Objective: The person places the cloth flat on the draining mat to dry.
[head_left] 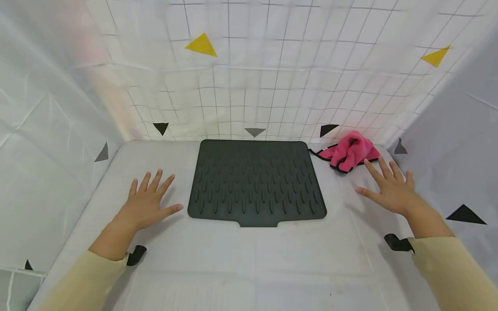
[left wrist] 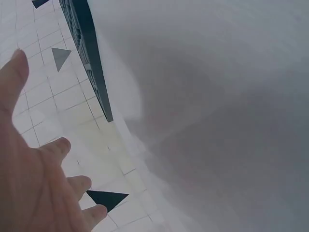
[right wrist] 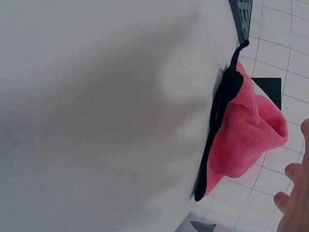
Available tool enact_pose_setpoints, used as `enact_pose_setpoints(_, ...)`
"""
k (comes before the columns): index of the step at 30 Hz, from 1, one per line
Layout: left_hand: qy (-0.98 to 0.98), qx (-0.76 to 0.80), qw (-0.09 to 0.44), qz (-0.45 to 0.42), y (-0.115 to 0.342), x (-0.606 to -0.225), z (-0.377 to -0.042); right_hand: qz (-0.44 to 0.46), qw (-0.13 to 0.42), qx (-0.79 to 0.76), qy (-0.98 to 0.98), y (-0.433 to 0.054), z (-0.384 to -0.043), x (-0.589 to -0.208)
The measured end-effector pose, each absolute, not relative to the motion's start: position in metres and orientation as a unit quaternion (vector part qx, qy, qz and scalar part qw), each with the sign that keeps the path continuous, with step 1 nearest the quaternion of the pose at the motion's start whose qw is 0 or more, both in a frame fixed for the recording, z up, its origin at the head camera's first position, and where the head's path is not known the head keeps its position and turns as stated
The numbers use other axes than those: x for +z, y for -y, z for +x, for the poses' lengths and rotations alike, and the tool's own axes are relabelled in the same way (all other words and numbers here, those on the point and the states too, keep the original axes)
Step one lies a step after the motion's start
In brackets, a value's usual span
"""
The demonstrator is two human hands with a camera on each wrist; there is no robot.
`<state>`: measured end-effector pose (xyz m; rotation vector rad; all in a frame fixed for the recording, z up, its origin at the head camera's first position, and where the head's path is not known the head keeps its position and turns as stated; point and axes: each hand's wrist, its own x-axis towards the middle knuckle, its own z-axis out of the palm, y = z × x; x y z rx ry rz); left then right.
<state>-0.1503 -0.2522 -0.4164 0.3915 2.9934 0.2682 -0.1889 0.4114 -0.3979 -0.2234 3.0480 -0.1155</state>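
Observation:
A dark grey ridged mat (head_left: 256, 181) with a tab on its near edge lies flat in the middle of the white table. At its far right corner sits a crumpled pink cloth (head_left: 353, 151) with black edging and a black loop. My left hand (head_left: 145, 205) is held over the table left of the mat, fingers spread, holding nothing. On the other side my right hand (head_left: 393, 190) is spread just in front of the cloth, its fingertips overlapping the cloth's near edge in the head view. The right wrist view shows the pink cloth (right wrist: 246, 130) apart from the fingers.
White sheeting with a grid (head_left: 249, 86) rises behind the table, and plain sheets stand at both sides. Yellow, black and grey triangles mark the walls. A black wrist piece (head_left: 136, 255) shows at the left cuff, another wrist piece (head_left: 398, 243) at the right cuff.

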Motion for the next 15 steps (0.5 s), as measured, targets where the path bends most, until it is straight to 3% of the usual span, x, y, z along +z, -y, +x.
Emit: enact_pose_setpoints(15, -0.978, 0.102, 0.095, 0.157, 0.236, -0.429, -0.161, -0.079, 0.011, -0.064, -0.995, -0.409, -0.229, -0.389)
